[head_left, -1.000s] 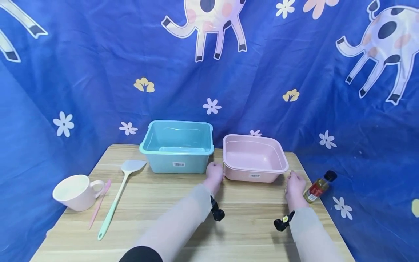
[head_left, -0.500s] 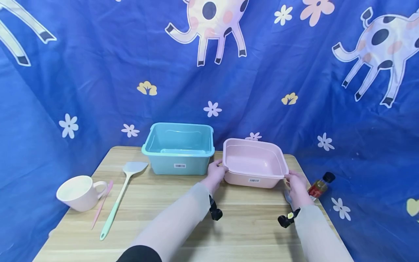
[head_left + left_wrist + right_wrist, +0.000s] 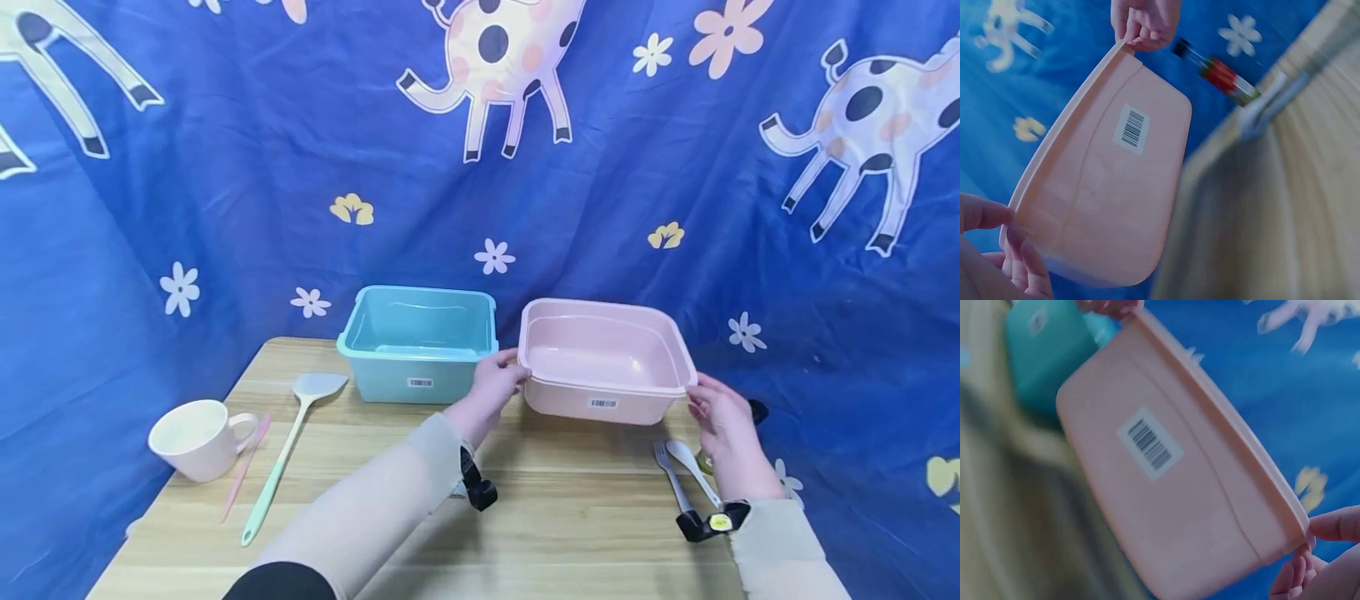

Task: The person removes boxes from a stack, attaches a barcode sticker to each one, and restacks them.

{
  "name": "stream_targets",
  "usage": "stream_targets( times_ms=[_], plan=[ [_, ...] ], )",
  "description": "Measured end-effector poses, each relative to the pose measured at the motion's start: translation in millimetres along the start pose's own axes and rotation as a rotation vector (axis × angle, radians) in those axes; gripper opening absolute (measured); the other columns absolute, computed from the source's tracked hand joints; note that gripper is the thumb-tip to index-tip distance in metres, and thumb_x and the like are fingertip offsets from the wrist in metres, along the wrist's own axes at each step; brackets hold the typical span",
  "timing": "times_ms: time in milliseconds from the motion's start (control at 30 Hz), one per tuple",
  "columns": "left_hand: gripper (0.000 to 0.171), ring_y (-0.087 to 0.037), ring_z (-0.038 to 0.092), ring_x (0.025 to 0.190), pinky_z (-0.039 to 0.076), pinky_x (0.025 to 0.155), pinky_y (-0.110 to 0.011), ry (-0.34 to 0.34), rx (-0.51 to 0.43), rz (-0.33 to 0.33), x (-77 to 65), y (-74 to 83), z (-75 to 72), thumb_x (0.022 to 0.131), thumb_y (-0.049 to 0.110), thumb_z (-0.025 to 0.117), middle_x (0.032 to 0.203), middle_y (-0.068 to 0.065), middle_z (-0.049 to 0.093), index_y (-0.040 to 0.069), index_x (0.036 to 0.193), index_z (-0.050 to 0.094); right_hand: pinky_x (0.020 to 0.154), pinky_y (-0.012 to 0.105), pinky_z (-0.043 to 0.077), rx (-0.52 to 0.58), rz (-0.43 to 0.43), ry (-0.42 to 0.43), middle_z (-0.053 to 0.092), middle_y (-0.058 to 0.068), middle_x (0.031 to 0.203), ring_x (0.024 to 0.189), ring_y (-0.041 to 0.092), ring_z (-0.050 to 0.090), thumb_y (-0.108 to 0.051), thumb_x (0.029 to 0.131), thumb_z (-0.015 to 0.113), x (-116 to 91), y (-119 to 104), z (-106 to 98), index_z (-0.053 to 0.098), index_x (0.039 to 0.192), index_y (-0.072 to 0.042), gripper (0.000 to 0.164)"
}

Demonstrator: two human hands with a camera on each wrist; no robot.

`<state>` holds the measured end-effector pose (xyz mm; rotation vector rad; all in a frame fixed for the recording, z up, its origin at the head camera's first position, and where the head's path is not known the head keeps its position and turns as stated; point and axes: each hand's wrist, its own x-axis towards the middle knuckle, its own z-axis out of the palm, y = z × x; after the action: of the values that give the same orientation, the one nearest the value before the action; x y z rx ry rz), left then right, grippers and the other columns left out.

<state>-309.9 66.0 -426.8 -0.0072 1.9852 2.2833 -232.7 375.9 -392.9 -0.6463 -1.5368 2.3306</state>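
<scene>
A pink plastic basin (image 3: 600, 400) with a barcode label is lifted off the wooden table between both hands. At its left front corner my left hand (image 3: 491, 392) pinches the rim between thumb and fingers. My right hand (image 3: 727, 421) pinches the rim at the right front corner. The left wrist view has the basin's outer wall (image 3: 1110, 175) side-on, with the thumb over the rim. In the right wrist view the fingertips (image 3: 1335, 525) grip the rim's near corner. Inside, the basin holds nothing that shows.
A blue basin (image 3: 420, 379) stands just left of the pink one. Farther left lie a spatula (image 3: 288, 446), a thin pink stick (image 3: 243, 475) and a white mug (image 3: 197, 442). Near my right wrist are a fork (image 3: 671, 475), a spoon (image 3: 690, 462) and a bottle (image 3: 1225, 78).
Both hands have taken hold of the pink basin's rim and raised it, bringing it nearer. The fork and spoon beside the right hand have come into view.
</scene>
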Motion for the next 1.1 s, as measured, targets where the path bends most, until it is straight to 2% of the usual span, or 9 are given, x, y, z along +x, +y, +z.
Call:
stream_targets(
  times_ms=[133, 300, 367, 433, 600, 733, 833, 967, 1100],
  plan=[
    [0.054, -0.028, 0.062, 0.088, 0.050, 0.072, -0.031, 0.011, -0.038, 0.069, -8.0, 37.2, -16.5, 0.081, -0.001, 0.067, 0.091, -0.007, 0.064, 0.001, 0.134, 0.058, 0.068, 0.021, 0.045, 0.094, -0.048, -0.053, 0.069, 0.000, 0.079, 0.068, 0.011, 0.058, 0.012, 0.089, 0.061, -19, -31, 29, 0.077, 0.085, -0.010, 0.027],
    [0.053, -0.027, 0.061, 0.088, 0.051, 0.082, -0.042, 0.051, -0.075, 0.148, -8.0, 77.8, -53.6, 0.082, 0.001, 0.067, 0.088, -0.004, 0.062, 0.004, 0.135, 0.060, 0.066, 0.022, 0.048, 0.130, -0.093, -0.118, 0.070, 0.003, 0.086, 0.069, 0.012, 0.062, 0.012, 0.086, 0.065, -25, -48, 81, 0.076, 0.095, -0.006, 0.023],
    [0.052, -0.024, 0.061, 0.087, 0.049, 0.087, -0.047, 0.076, -0.066, 0.180, -5.9, 91.3, -71.5, 0.083, 0.003, 0.066, 0.089, -0.006, 0.062, 0.005, 0.135, 0.060, 0.067, 0.023, 0.048, 0.128, -0.094, -0.142, 0.071, 0.003, 0.087, 0.069, 0.013, 0.063, 0.012, 0.086, 0.066, -23, -48, 105, 0.075, 0.098, -0.005, 0.023],
    [0.051, -0.022, 0.061, 0.088, 0.049, 0.088, -0.046, 0.109, -0.055, 0.196, -4.6, 103.8, -90.6, 0.085, 0.004, 0.066, 0.095, -0.009, 0.064, 0.006, 0.135, 0.060, 0.066, 0.023, 0.049, 0.110, -0.091, -0.153, 0.071, 0.003, 0.085, 0.068, 0.013, 0.062, 0.012, 0.086, 0.066, -21, -44, 130, 0.074, 0.101, -0.004, 0.023],
    [0.051, -0.017, 0.062, 0.086, 0.050, 0.073, -0.028, 0.201, -0.017, 0.198, -3.7, 128.8, -140.6, 0.086, 0.004, 0.065, 0.115, -0.016, 0.066, 0.007, 0.137, 0.059, 0.065, 0.022, 0.048, 0.021, -0.139, -0.187, 0.068, 0.000, 0.073, 0.063, 0.011, 0.060, 0.012, 0.086, 0.063, -15, -22, 192, 0.065, 0.119, 0.005, 0.034],
    [0.052, -0.013, 0.058, 0.078, 0.047, 0.064, -0.020, 0.245, -0.022, 0.181, 1.2, 135.1, -176.6, 0.088, 0.003, 0.062, 0.102, -0.011, 0.065, 0.007, 0.139, 0.056, 0.068, 0.023, 0.046, -0.082, -0.179, -0.199, 0.064, -0.003, 0.075, 0.062, 0.008, 0.057, 0.007, 0.086, 0.063, -12, 4, 232, 0.061, 0.126, 0.006, 0.040],
    [0.053, -0.010, 0.055, 0.076, 0.045, 0.064, -0.020, 0.267, -0.006, 0.159, 4.8, 131.8, -202.7, 0.089, 0.004, 0.059, 0.094, -0.004, 0.061, 0.009, 0.142, 0.054, 0.073, 0.025, 0.047, -0.135, -0.174, -0.207, 0.064, 0.001, 0.089, 0.068, 0.009, 0.058, 0.005, 0.085, 0.065, -12, 26, 254, 0.062, 0.126, 0.004, 0.042],
    [0.054, -0.008, 0.056, 0.077, 0.043, 0.065, -0.020, 0.289, 0.027, 0.115, 5.6, 122.3, -231.2, 0.091, 0.005, 0.057, 0.096, -0.001, 0.062, 0.010, 0.144, 0.052, 0.079, 0.029, 0.046, -0.184, -0.155, -0.239, 0.063, 0.010, 0.111, 0.082, 0.015, 0.059, 0.003, 0.085, 0.064, -13, 55, 271, 0.062, 0.127, 0.004, 0.042],
    [0.055, -0.007, 0.056, 0.075, 0.042, 0.065, -0.020, 0.291, 0.040, 0.085, 3.5, 112.8, -249.8, 0.091, 0.005, 0.057, 0.092, 0.002, 0.064, 0.009, 0.145, 0.049, 0.086, 0.035, 0.045, -0.216, -0.136, -0.265, 0.061, 0.014, 0.117, 0.098, 0.027, 0.057, 0.002, 0.087, 0.064, -16, 77, 277, 0.062, 0.127, 0.004, 0.040]
  ],
)
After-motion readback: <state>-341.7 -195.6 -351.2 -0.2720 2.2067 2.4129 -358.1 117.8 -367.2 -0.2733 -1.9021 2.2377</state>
